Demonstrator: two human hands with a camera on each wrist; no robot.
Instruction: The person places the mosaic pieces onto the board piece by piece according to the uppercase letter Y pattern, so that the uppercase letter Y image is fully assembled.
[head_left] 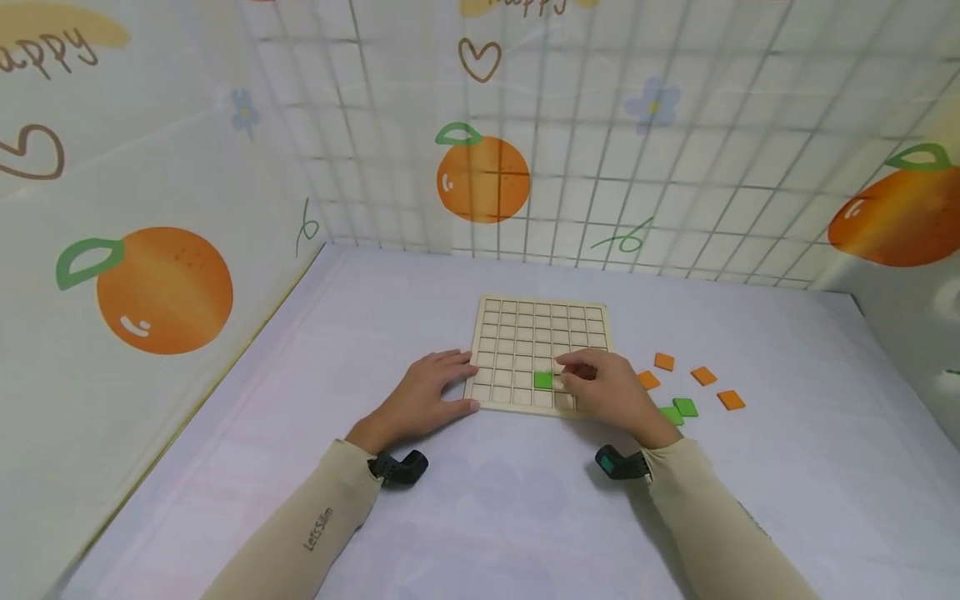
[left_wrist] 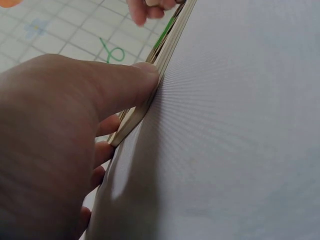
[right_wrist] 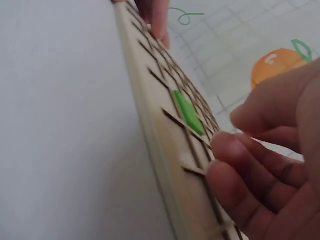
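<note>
A pale wooden grid board [head_left: 517, 409] lies flat on the table in the head view. One green square tile [head_left: 543, 381] sits in a cell near the board's front edge. My left hand [head_left: 423, 392] rests at the board's left side, its fingers spread and fairly straight. In the left wrist view, the thumb [left_wrist: 127, 82] touches the board's edge. Over the right part of the board is my right hand [head_left: 611, 387], fingers loosely bent just beside the green tile. The right wrist view shows the fingers [right_wrist: 232, 185] close over the cells, with no tile visible between them.
Right of the board lie several loose orange tiles [head_left: 703, 376] and two green tiles [head_left: 686, 407], partly behind my right hand. A white wire grid with a printed curtain [head_left: 405, 167] stands behind the table [head_left: 487, 517]. Patterned curtain also hangs at the left.
</note>
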